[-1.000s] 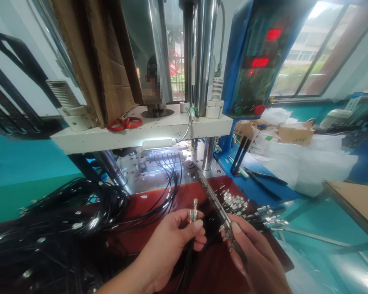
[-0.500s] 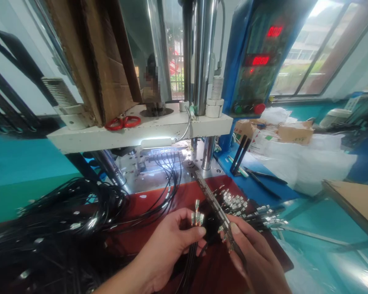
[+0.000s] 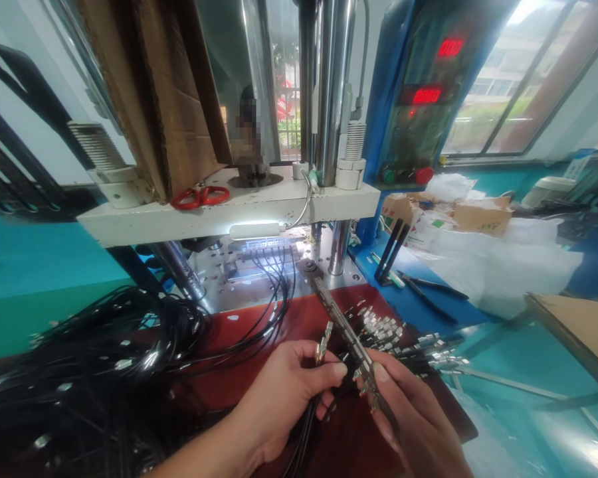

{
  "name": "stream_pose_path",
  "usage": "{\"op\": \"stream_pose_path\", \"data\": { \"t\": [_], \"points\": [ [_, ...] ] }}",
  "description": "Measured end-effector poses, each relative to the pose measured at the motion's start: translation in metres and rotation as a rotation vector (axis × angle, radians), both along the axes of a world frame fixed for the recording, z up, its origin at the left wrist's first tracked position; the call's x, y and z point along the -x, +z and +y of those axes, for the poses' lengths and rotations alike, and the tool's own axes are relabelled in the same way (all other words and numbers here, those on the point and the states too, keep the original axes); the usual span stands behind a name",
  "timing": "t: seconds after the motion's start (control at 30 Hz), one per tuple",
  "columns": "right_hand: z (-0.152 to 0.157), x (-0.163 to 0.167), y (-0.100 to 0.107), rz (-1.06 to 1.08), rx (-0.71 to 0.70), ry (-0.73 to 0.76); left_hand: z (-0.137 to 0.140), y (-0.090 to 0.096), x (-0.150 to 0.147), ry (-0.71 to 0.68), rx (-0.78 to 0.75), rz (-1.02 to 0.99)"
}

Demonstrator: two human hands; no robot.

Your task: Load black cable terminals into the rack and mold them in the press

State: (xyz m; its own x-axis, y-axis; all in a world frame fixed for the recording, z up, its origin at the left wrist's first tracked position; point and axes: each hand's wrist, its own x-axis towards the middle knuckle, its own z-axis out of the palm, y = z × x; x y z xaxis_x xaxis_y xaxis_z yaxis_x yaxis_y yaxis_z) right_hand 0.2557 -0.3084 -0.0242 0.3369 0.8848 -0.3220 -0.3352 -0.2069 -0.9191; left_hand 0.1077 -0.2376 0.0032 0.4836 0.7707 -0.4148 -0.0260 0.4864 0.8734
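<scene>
Between the thumb and fingers of my left hand (image 3: pixel 299 385) is a small bunch of black cables (image 3: pixel 306 435), closed in its grip. Their metal-ended connectors (image 3: pixel 323 342) stick up above the thumb. My right hand (image 3: pixel 411 411) is closed around the near end of a long, narrow metal bar (image 3: pixel 346 328), which slants away toward the machine. A few small metal connectors sit along the bar's near part, close to my right fingertips. The left thumb tip is just left of the bar; whether it touches cannot be made out.
Ahead stands a press with a white plate (image 3: pixel 303 209), red-handled scissors (image 3: pixel 199 197) on top and cables in its lit fixture (image 3: pixel 266 259). Coiled black cables (image 3: pixel 144 338) lie left, a pile of metal-ended cables (image 3: pixel 383 328) right. Black tweezers (image 3: pixel 428 295) rest on the blue surface.
My left hand has moved slightly right, closer to the bar, and the connectors in it have turned and now lean right. My right hand and the bar have hardly moved.
</scene>
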Motion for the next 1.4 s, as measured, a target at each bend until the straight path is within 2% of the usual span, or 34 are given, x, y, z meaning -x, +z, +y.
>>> {"op": "stream_pose_path", "data": {
  "t": [0.23, 0.33, 0.53, 0.7, 0.9, 1.03, 1.17, 1.4],
  "points": [
    [0.000, 0.002, 0.000, -0.027, 0.010, 0.014, 0.000, -0.003, -0.002, -0.054, -0.080, 0.081],
    [0.000, 0.003, -0.001, -0.020, 0.014, -0.017, 0.001, -0.003, -0.003, -0.062, -0.081, 0.094],
    [0.000, 0.001, -0.006, -0.068, -0.047, 0.085, 0.002, -0.001, -0.003, -0.077, -0.072, 0.079],
    [-0.001, 0.003, -0.007, -0.119, -0.036, 0.071, 0.004, -0.001, -0.001, -0.088, -0.059, 0.072],
    [-0.001, 0.009, -0.006, -0.261, -0.043, 0.040, 0.005, -0.005, 0.001, -0.054, -0.043, 0.045],
    [-0.002, 0.007, 0.002, -0.140, 0.022, 0.056, 0.004, -0.002, 0.005, -0.033, 0.012, -0.020],
    [-0.006, -0.002, 0.009, -0.078, 0.047, -0.012, 0.002, 0.004, 0.010, 0.047, 0.048, -0.074],
    [-0.008, -0.007, 0.003, -0.084, 0.059, -0.060, 0.003, 0.005, 0.010, 0.103, -0.048, -0.049]
  ]
}}
